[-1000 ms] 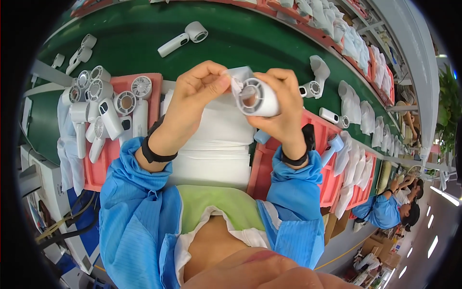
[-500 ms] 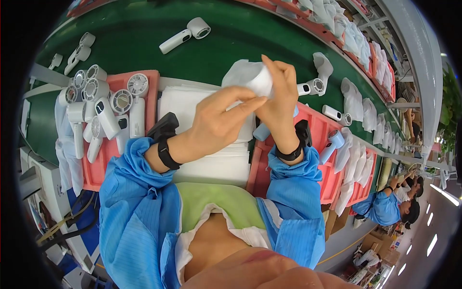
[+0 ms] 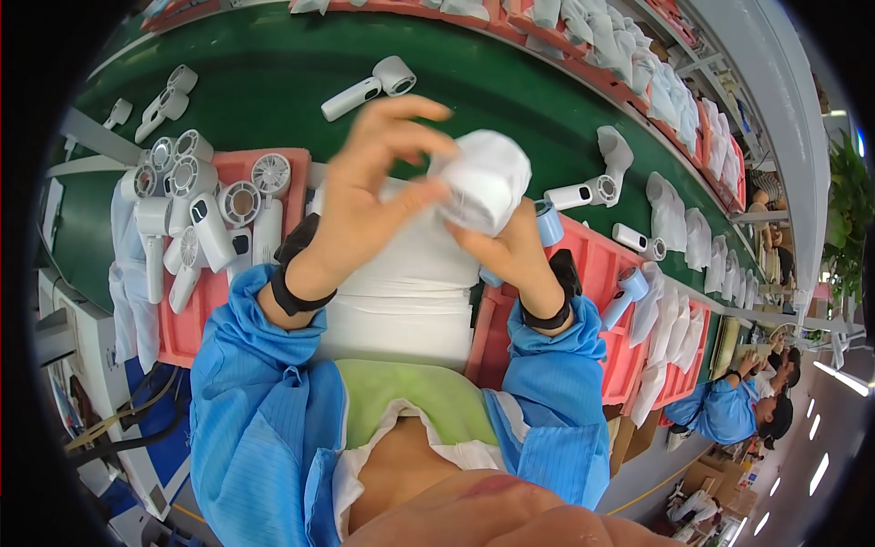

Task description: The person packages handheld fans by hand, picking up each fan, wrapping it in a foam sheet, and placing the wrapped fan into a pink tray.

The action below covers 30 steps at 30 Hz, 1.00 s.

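Observation:
A white handheld fan [image 3: 489, 182] with its round head in a thin white sleeve is held up in front of me. My right hand [image 3: 512, 253] is closed around it from below and the right, hiding the handle. To its left, my left hand [image 3: 378, 178] is slightly blurred, with fingers curved and spread apart. Its thumb and fingertips are at the left edge of the fan head; whether they touch it I cannot tell. Under both hands lies a stack of white sleeves [image 3: 396, 314].
Several unwrapped white fans [image 3: 210, 228] crowd a pink tray [image 3: 296, 173] on the left. At right, another pink tray [image 3: 583, 242] holds a light blue fan [image 3: 627, 294] and wrapped ones. More fans lie on the green belt [image 3: 273, 82]. A person in blue [image 3: 729, 410] works farther right.
My left hand has moved up and away from the right hand, its fingers spreading. The fan head has turned so its round end shows, and my right hand has come lower beneath it.

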Each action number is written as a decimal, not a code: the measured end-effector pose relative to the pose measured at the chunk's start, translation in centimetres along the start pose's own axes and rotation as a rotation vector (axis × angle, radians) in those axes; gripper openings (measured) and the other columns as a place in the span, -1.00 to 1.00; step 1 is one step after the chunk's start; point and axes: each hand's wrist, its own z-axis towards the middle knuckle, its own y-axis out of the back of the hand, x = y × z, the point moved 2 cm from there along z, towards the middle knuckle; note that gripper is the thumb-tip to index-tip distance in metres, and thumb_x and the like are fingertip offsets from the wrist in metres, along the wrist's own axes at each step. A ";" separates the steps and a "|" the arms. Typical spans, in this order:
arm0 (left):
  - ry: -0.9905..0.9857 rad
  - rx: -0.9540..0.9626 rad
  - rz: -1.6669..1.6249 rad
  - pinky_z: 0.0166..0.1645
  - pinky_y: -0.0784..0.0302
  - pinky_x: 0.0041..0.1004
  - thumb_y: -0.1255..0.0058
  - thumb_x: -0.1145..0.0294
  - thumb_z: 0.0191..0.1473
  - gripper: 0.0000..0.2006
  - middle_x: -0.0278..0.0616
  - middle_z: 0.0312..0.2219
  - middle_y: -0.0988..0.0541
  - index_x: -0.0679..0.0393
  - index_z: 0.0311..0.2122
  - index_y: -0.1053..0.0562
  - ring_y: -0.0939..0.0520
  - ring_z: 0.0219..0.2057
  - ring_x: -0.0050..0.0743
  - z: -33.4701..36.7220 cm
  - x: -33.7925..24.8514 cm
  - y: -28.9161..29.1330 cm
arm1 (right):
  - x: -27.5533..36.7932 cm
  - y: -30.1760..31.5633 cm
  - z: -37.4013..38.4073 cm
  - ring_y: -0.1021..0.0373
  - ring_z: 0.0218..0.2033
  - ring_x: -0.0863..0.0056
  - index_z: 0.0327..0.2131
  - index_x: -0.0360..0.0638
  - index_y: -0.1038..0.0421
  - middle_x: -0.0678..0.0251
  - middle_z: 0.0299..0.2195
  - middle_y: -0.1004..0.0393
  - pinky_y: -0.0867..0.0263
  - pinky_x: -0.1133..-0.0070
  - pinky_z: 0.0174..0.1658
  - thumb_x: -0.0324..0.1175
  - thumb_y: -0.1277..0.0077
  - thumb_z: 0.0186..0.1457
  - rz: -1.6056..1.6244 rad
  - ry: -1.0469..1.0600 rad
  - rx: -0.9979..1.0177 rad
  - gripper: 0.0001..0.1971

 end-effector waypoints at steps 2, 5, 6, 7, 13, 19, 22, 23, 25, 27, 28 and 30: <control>0.029 -0.163 0.050 -0.03 -0.34 -0.42 -0.32 0.39 -0.21 -0.63 -0.15 -0.08 -0.38 0.06 -0.19 -0.54 -0.42 -0.07 -0.29 -0.2 -0.2 -0.1 | -0.7 -0.1 -0.8 -0.38 -0.28 0.14 -0.14 -0.34 -0.23 0.12 -0.26 -0.32 -0.37 0.41 -0.29 -0.48 -0.26 -0.28 -0.159 -0.122 -0.068 -0.44; -0.130 -0.091 0.291 -0.05 -0.35 -0.39 -0.36 0.36 -0.25 -0.64 -0.15 -0.05 -0.35 0.07 -0.25 -0.55 -0.40 -0.05 -0.23 -0.8 -0.5 -1.8 | -0.4 -0.3 -1.0 -0.37 -0.31 0.10 -0.17 -0.36 -0.25 0.12 -0.27 -0.33 -0.36 0.39 -0.34 -0.49 -0.25 -0.28 -0.455 -0.362 -0.193 -0.47; -0.133 -0.088 0.290 -0.05 -0.35 -0.39 -0.36 0.36 -0.25 -0.64 -0.15 -0.05 -0.35 0.07 -0.25 -0.55 -0.40 -0.05 -0.23 -0.9 -0.3 -1.8 | -0.1 -0.8 -1.0 -0.37 -0.33 0.07 -0.16 -0.34 -0.28 0.10 -0.28 -0.32 -0.34 0.38 -0.35 -0.50 -0.22 -0.27 -0.439 -0.361 -0.196 -0.49; -0.198 -0.086 0.359 -0.04 -0.34 -0.38 -0.37 0.35 -0.27 -0.64 -0.15 -0.04 -0.34 0.07 -0.27 -0.55 -0.39 -0.04 -0.22 -1.1 -0.2 -1.5 | 0.4 -1.2 -0.7 -0.36 -0.34 0.03 -0.14 -0.33 -0.30 0.09 -0.30 -0.32 -0.33 0.37 -0.37 -0.52 -0.19 -0.26 -0.422 -0.362 -0.198 -0.50; -0.173 -0.191 0.471 -0.01 -0.30 -0.32 -0.40 0.34 -0.33 -0.69 -0.12 -0.05 -0.35 0.04 -0.37 -0.57 -0.37 -0.03 -0.18 -1.6 -1.1 -1.7 | 0.9 -0.9 -0.6 -0.38 -0.30 0.13 -0.20 -0.34 -0.27 0.11 -0.27 -0.32 -0.34 0.40 -0.39 -0.52 -0.25 -0.33 -0.558 -0.387 -0.305 -0.48; -0.283 -0.097 0.543 0.01 -0.28 -0.30 -0.37 0.38 -0.30 -0.75 -0.16 -0.11 -0.39 0.06 -0.43 -0.54 -0.38 -0.05 -0.17 -1.7 -0.9 -2.3 | 1.0 -1.2 -0.7 -0.37 -0.30 0.06 -0.15 -0.31 -0.33 0.09 -0.28 -0.33 -0.31 0.36 -0.36 -0.54 -0.17 -0.21 -0.479 -0.397 -0.294 -0.56; -0.329 -0.074 0.587 -0.02 -0.30 -0.32 -0.34 0.43 -0.27 -0.78 -0.18 -0.13 -0.41 0.08 -0.44 -0.53 -0.40 -0.06 -0.18 -1.2 -1.3 -1.6 | 0.9 -0.6 -0.8 -0.40 -0.27 0.12 -0.16 -0.30 -0.34 0.08 -0.26 -0.37 -0.32 0.40 -0.32 -0.50 -0.16 -0.15 -0.349 -0.417 -0.284 -0.60; -0.248 -0.099 0.554 -0.04 -0.32 -0.36 -0.32 0.45 -0.24 -0.80 -0.18 -0.15 -0.42 0.11 -0.44 -0.51 -0.42 -0.09 -0.20 -0.8 -1.1 -1.2 | 0.7 -0.1 -1.0 -0.41 -0.26 0.15 -0.17 -0.30 -0.35 0.08 -0.26 -0.40 -0.32 0.42 -0.30 -0.47 -0.15 -0.11 -0.239 -0.397 -0.275 -0.63; -0.169 -0.114 0.509 -0.07 -0.33 -0.39 -0.29 0.48 -0.22 -0.82 -0.18 -0.17 -0.43 0.13 -0.45 -0.50 -0.44 -0.12 -0.22 -0.1 0.0 0.0 | 0.1 0.8 -1.3 -0.42 -0.25 0.18 -0.18 -0.29 -0.36 0.08 -0.25 -0.42 -0.32 0.44 -0.28 -0.44 -0.15 -0.08 -0.140 -0.384 -0.271 -0.66; 0.018 -0.259 0.361 -0.13 -0.37 -0.47 -0.24 0.51 -0.16 -0.86 -0.17 -0.24 -0.44 0.18 -0.46 -0.48 -0.49 -0.24 -0.29 1.1 1.8 1.5 | -0.6 1.7 -1.3 -0.44 -0.27 0.21 -0.23 -0.29 -0.39 0.08 -0.32 -0.46 -0.32 0.47 -0.28 -0.37 -0.15 -0.03 0.209 -0.561 0.002 -0.71; 0.014 -0.245 0.347 -0.13 -0.37 -0.47 -0.24 0.51 -0.16 -0.86 -0.17 -0.24 -0.44 0.18 -0.46 -0.48 -0.49 -0.24 -0.29 1.1 2.5 1.7 | -1.4 2.0 -1.2 -0.45 -0.28 0.23 -0.25 -0.28 -0.41 0.09 -0.36 -0.48 -0.32 0.49 -0.27 -0.33 -0.14 0.00 0.398 -0.638 0.140 -0.72; -0.031 -0.043 0.453 -0.17 -0.39 -0.46 -0.24 0.49 -0.15 -0.85 -0.16 -0.27 -0.45 0.20 -0.43 -0.48 -0.51 -0.30 -0.29 1.0 3.7 0.9 | -6.3 3.2 -1.5 -0.47 -0.35 0.14 -0.30 -0.29 -0.43 0.07 -0.44 -0.50 -0.33 0.44 -0.29 -0.22 -0.15 0.01 0.018 -0.637 0.032 -0.69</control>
